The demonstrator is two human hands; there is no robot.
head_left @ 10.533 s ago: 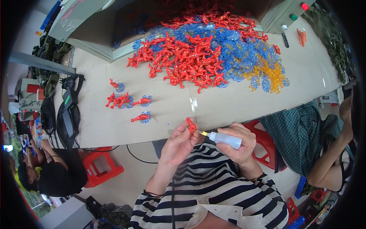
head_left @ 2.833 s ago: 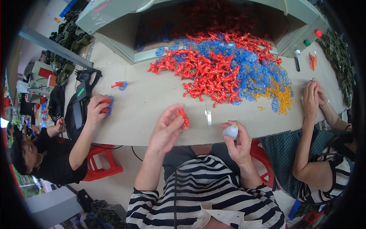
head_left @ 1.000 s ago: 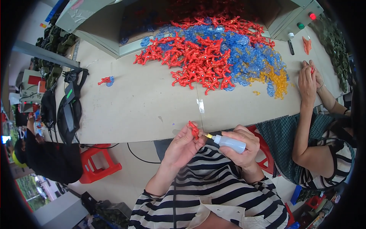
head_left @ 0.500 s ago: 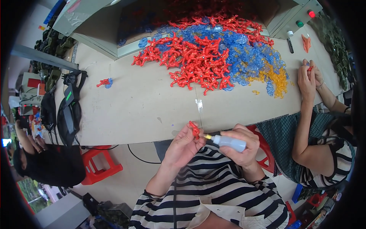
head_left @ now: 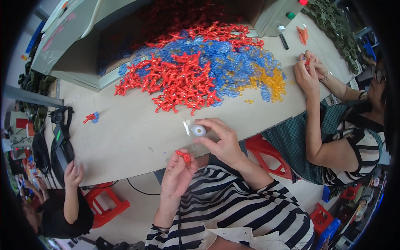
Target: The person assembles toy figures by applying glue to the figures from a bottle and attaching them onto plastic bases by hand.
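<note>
Person's two hands at a pale table (head_left: 121,146). The left hand (head_left: 179,176) pinches one red figure (head_left: 184,157) between thumb and fingers, near the table's edge. The right hand (head_left: 227,146), at about two o'clock from it, curves half-open about a pale squeeze bottle (head_left: 199,131); whether the fingers press on it or are letting go cannot be told. Change: half a second ago the bottle lay tilted in the grip, aimed at the figure; it is now seen end-on, apart from the figure at one o'clock. Bottle work on this piece therefore appears paused or finished. Surroundings, from the figure: heap of red figures (head_left: 179,81) at twelve; clear blue pieces (head_left: 233,62) at one; amber pieces (head_left: 273,81) at two; a lone red-and-blue piece (head_left: 91,117) at ten.
</note>
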